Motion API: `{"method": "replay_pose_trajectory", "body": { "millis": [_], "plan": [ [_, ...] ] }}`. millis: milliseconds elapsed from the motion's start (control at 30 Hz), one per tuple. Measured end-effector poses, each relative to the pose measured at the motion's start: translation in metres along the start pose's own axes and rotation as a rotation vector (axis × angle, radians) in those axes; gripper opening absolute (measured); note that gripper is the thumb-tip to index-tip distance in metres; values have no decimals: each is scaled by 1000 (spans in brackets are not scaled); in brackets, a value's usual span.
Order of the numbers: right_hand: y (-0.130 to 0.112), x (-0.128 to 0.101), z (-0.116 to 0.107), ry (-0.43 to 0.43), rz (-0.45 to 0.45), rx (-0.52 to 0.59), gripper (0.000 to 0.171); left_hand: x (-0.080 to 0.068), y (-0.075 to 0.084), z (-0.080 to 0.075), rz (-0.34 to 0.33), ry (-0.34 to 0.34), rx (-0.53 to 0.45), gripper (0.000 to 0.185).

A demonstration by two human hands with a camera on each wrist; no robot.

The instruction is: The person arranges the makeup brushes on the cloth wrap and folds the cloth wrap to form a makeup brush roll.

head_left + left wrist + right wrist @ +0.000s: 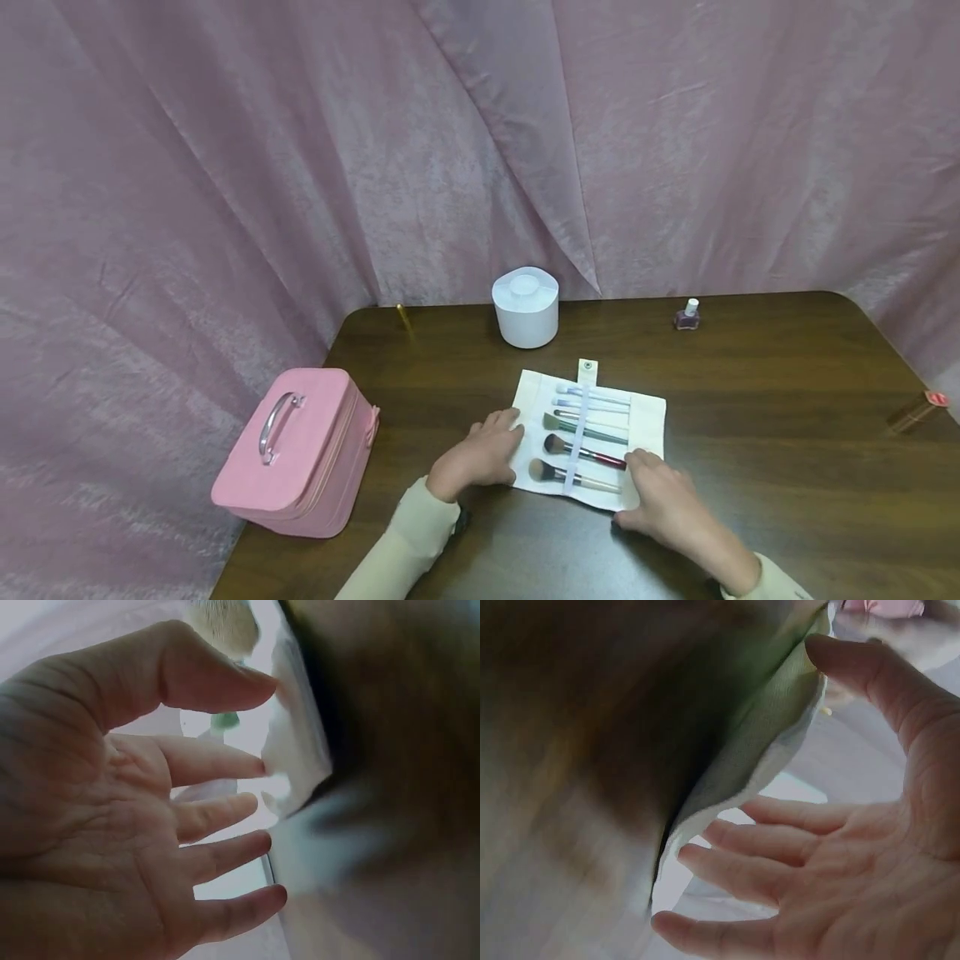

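An unrolled white cloth brush roll (647,425) lies on the table, with several makeup brushes (592,454) tucked under a strap down its middle. A snap tab (588,371) sticks out from its far edge. At the roll's left edge is my left hand (483,454), fingers extended; the left wrist view shows the thumb and fingertips by the cloth edge (300,742). My right hand (663,500) is at the near right corner, its fingertips on the cloth. In the right wrist view the thumb meets the cloth's wavy edge (757,757) and the fingers are spread.
A pink case (288,450) with a metal handle stands at the left. Toward the back are a gold tube (403,315), a white lidded container (527,308) and a nail polish bottle (687,317). A brown-gold lipstick-like tube (918,412) stands at the far right.
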State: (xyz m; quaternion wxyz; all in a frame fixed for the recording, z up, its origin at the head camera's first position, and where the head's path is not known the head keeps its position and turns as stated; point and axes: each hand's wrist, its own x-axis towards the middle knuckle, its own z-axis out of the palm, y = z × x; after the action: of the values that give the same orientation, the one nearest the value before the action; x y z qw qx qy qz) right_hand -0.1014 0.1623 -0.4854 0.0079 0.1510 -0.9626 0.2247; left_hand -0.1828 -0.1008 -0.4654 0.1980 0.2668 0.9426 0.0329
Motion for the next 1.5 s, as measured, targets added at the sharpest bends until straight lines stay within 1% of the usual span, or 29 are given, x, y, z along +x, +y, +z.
{"method": "replay_pose_trajectory", "body": {
  "millis": [133, 233, 367, 400, 500, 600, 833, 933, 1033, 1100, 1167, 1300, 1400, 1500],
  "plan": [
    [7, 4, -5, -55, -5, 28, 72, -4, 10, 7, 3, -23, 0, 73],
    [12, 6, -8, -84, -20, 35, 69, -7, 16, 11, 6, -31, 1, 75],
    [20, 8, -9, -94, -62, 38, 56, -12, 23, 14, 3, -39, 12, 76],
    [22, 8, -9, -93, -74, 39, 55, -14, 24, 15, -1, -42, 12, 76],
    [26, 8, -9, -79, -111, 40, 50, -19, 26, 16, -15, -44, 13, 75],
    [28, 6, -9, -71, -134, 35, 52, -22, 27, 19, -28, -38, 8, 72],
    [27, 5, -10, -161, -118, 23, 50, -27, 31, 21, -42, -29, -1, 68],
    [27, 6, -11, -167, -118, 32, 48, -28, 32, 21, -39, -35, 0, 67],
    [27, 6, -12, -159, -125, 48, 46, -28, 33, 21, -35, -27, 11, 64],
    [27, 5, -14, -145, -135, 63, 45, -29, 33, 20, -22, -7, 34, 59],
    [27, 6, -16, -120, -159, 80, 40, -29, 31, 19, -1, 22, 69, 53],
    [29, 12, -21, -93, -210, 122, 7, -26, 23, 17, 70, 76, 88, 39],
    [32, 17, -26, -120, -217, 135, 15, -23, 16, 15, 119, 90, 48, 30],
    [35, 23, -30, -160, -200, 143, 14, -20, 11, 12, 140, 87, -14, 23]
  ]
}}
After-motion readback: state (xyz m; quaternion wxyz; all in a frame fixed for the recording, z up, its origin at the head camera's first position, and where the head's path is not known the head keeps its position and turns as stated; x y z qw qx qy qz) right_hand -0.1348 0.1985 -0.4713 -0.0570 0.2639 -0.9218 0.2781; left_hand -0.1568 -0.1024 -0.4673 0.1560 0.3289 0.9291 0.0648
